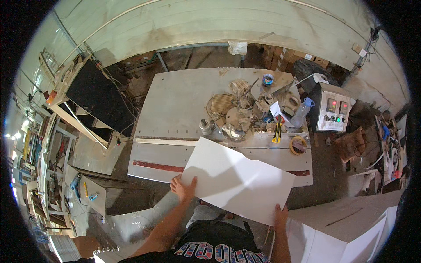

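Observation:
A white rectangular panel (239, 179) is held out over the near edge of the machine table (175, 107), tilted so its right end sits lower. My left hand (184, 188) grips the panel's left edge, thumb on the top face and fingers curled outside the edge. At the lower right corner my right hand (281, 215) holds the panel, its fingers partly hidden by it. Just beyond the panel's far edge stands a dusty machine head (239, 116) with a motor and metal parts. The panel covers part of a red strip (158, 166) on the table's near side.
Right of the machine head lie a yellow utility knife (277, 130), a tape roll (298, 145) and a plastic bottle (302, 113). A control box (332, 109) with lit displays stands farther right. White panels (324, 234) rise at lower right. A drill (76, 184) lies at left.

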A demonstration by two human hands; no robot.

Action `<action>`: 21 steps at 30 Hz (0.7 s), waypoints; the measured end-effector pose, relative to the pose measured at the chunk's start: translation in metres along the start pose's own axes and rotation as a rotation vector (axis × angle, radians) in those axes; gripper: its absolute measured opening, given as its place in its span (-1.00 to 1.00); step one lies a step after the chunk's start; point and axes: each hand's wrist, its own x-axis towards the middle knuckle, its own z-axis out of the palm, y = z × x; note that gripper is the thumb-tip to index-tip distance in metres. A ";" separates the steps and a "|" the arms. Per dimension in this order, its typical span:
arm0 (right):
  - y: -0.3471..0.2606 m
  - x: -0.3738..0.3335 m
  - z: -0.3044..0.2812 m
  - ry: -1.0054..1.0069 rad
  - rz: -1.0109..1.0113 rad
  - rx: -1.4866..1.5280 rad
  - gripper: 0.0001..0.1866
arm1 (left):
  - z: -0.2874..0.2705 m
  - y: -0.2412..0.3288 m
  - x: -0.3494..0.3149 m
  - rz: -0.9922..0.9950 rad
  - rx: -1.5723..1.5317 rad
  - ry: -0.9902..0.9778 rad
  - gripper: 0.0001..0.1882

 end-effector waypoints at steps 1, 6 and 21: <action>-0.006 -0.001 -0.009 0.018 -0.048 0.007 -0.48 | 0.005 0.009 -0.009 0.005 -0.010 0.003 0.01; -0.029 0.000 -0.045 0.042 -0.243 0.043 -0.20 | 0.029 0.047 -0.045 0.035 -0.025 0.002 0.03; -0.029 0.045 -0.048 -0.030 -0.311 0.006 -0.06 | 0.036 0.053 -0.044 -0.032 -0.048 0.087 0.02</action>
